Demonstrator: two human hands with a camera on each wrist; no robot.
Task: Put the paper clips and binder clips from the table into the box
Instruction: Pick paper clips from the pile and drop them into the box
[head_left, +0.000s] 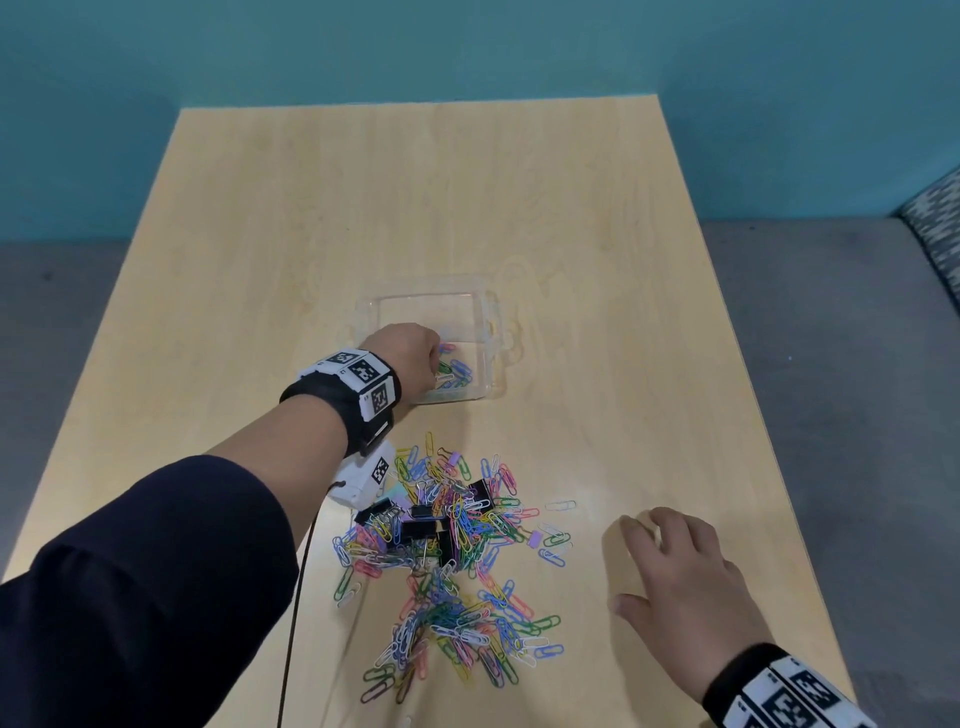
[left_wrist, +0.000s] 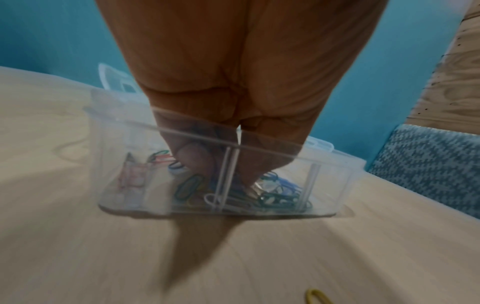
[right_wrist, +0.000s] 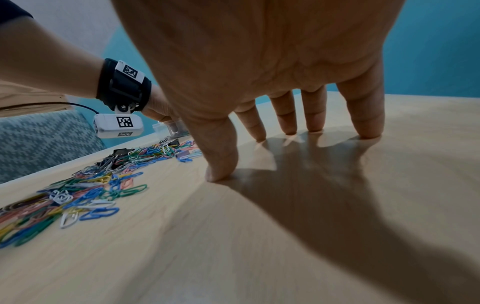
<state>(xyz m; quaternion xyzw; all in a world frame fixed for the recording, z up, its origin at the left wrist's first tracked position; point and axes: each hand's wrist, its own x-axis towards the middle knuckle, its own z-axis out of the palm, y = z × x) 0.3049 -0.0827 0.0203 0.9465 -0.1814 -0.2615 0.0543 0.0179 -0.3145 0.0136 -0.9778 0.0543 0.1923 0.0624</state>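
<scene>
A clear plastic box (head_left: 491, 332) stands mid-table with several coloured paper clips (head_left: 454, 371) on its floor. My left hand (head_left: 434, 371) reaches down into it, fingertips among the clips (left_wrist: 189, 187). Through the blurred box wall (left_wrist: 116, 164) I cannot tell whether the left hand (left_wrist: 221, 170) still pinches any. A large heap of coloured paper clips (head_left: 447, 613) lies nearer me, with black binder clips (head_left: 418, 530) in its upper half. To its right my right hand (head_left: 623, 564) rests on the table with spread, straight fingers (right_wrist: 366, 123), holding nothing. The heap (right_wrist: 98, 185) lies left of it.
The box has clasp tabs (head_left: 511, 338) on its right side. A black cable (head_left: 296, 597) hangs from my left wrist camera (head_left: 363, 483) beside the heap. A stray white clip (head_left: 561, 505) lies apart. A patterned seat (head_left: 935, 223) stands beyond the table's right edge.
</scene>
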